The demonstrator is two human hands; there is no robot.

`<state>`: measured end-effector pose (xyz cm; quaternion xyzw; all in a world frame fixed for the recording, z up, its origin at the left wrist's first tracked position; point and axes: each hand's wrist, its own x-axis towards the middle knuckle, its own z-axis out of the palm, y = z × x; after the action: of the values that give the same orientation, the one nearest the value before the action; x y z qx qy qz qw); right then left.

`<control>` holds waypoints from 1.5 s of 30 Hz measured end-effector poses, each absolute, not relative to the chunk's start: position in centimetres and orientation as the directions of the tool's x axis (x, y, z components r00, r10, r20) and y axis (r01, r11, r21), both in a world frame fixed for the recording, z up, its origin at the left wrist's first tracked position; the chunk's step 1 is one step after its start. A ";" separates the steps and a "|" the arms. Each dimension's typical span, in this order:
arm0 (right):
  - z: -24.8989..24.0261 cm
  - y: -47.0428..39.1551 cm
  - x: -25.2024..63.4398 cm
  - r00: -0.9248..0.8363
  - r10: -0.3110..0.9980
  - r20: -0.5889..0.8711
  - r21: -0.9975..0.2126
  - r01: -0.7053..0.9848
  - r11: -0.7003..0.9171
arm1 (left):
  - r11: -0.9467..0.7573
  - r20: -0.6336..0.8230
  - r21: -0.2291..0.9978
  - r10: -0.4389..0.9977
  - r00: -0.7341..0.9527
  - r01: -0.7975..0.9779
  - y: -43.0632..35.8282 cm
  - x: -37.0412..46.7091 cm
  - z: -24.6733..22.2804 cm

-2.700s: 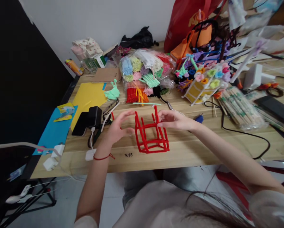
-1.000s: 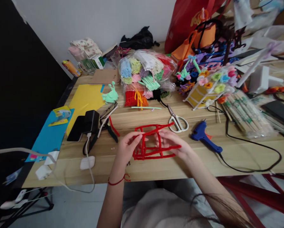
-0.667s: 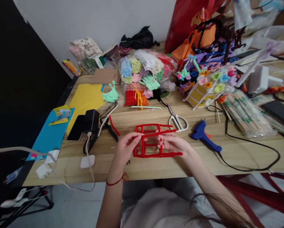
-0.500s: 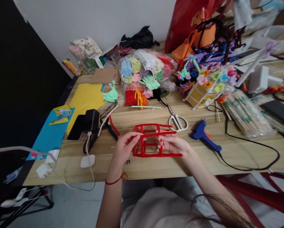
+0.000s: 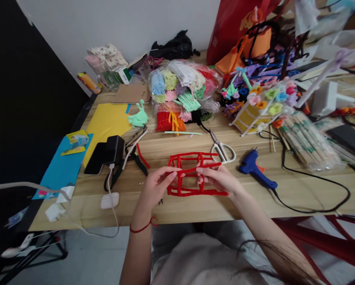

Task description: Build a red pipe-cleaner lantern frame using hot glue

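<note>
A red pipe-cleaner frame [image 5: 192, 194], shaped like an open box with long rails and short crossbars, is held over the front of the table. My left hand [image 5: 158, 184] pinches its left end between thumb and fingers. Toward the other end, my right hand [image 5: 220, 178] grips the same near rail, with some fingers behind the bars. Loose rail ends stick out to the right. White-handled scissors [image 5: 223, 152] lie just behind the frame, and a blue glue gun [image 5: 256, 168] rests to the right of my right hand.
Bagged pipe cleaners [image 5: 182, 85] lie at the back, with a pale green stem [image 5: 182, 133] before them. To the left are a black charger [image 5: 115, 148], pliers [image 5: 140, 164] and an earbud case [image 5: 110, 200]. A flower cart [image 5: 251, 116] and bundled sticks [image 5: 309, 142] stand right. The glue-gun cord [image 5: 316, 211] loops near the edge.
The red frame has turned slightly and shifted a little to the right. My right thumb now presses on the near rail, closer to my left hand. Both hands keep their hold.
</note>
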<state>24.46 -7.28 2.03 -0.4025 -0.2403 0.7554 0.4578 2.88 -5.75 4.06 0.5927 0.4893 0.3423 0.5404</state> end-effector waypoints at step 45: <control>-0.7 -9.5 27.0 -0.165 0.986 -0.032 -0.958 -0.278 -0.077 | -0.245 0.171 0.940 0.941 0.292 0.239 -5.7 2.4 0.5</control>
<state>27.03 -9.45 -0.66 -0.3955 -0.4476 0.6182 0.5110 2.45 -5.73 0.48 0.6770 0.4356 0.4050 0.4334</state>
